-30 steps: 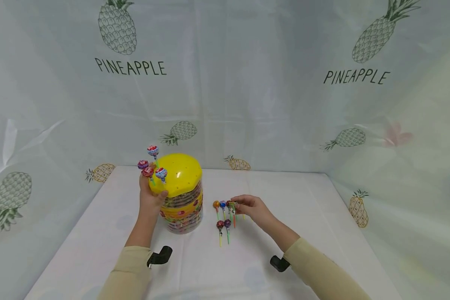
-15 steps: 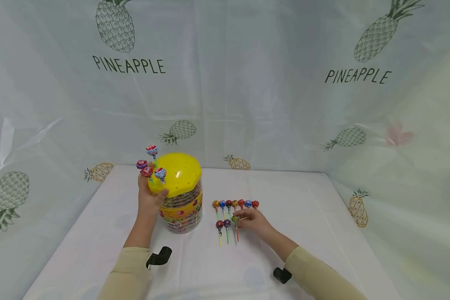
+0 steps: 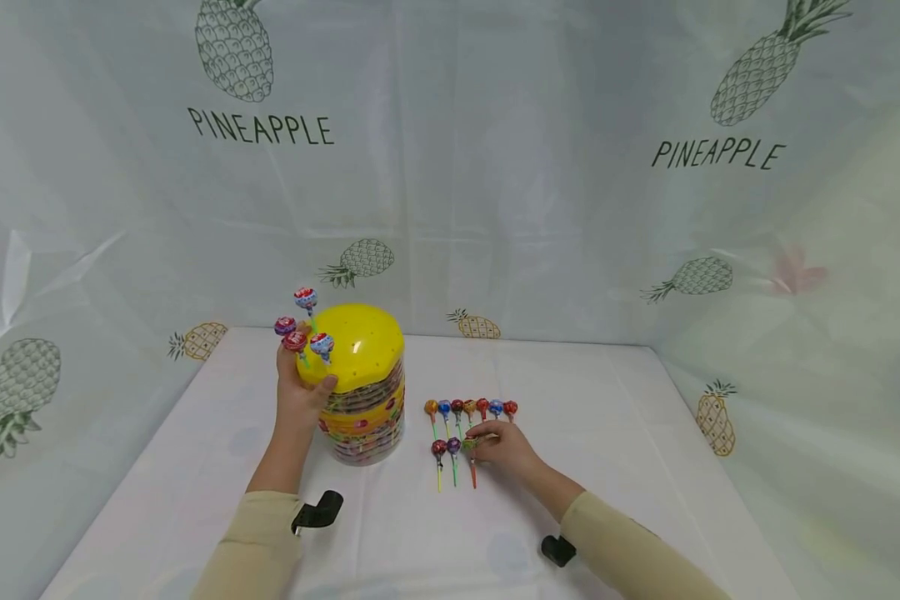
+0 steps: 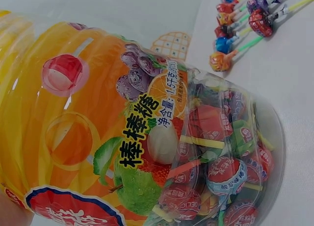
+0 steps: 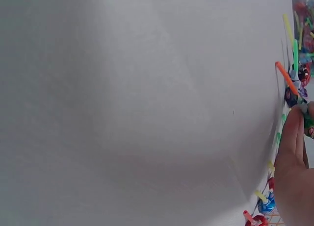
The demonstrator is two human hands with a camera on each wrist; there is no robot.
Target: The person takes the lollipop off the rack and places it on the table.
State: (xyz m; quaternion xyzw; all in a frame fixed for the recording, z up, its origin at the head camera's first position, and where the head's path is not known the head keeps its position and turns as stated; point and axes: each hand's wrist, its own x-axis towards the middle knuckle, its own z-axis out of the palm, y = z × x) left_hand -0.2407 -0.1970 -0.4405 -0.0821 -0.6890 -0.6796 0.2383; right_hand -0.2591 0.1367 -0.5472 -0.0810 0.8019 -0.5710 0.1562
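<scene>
My left hand [image 3: 300,402] grips the yellow lid [image 3: 362,346] of a clear plastic lollipop jar [image 3: 367,442] standing on the table. Several lollipops [image 3: 295,341] stick up by the lid's left edge, beside that hand's fingers; their stick ends are hidden. Through the jar's clear wall [image 4: 225,162] many wrapped lollipops show in the left wrist view. To the right of the jar, my right hand [image 3: 506,448] pinches a green-wrapped lollipop [image 3: 469,445] by its head, its orange-red stick [image 5: 286,78] pointing towards me. Two lollipops [image 3: 446,447] lie just left of it on the table.
Behind the right hand runs a row of several lollipops [image 3: 470,407], heads away from me. White cloth covers the table [image 3: 592,417]. A pineapple-print curtain [image 3: 495,208] hangs behind it. Black wrist-camera mounts [image 3: 558,550] jut from both sleeves.
My right hand has brought the green lollipop from the back row towards me, down beside the two front lollipops. The left hand stays on the jar lid.
</scene>
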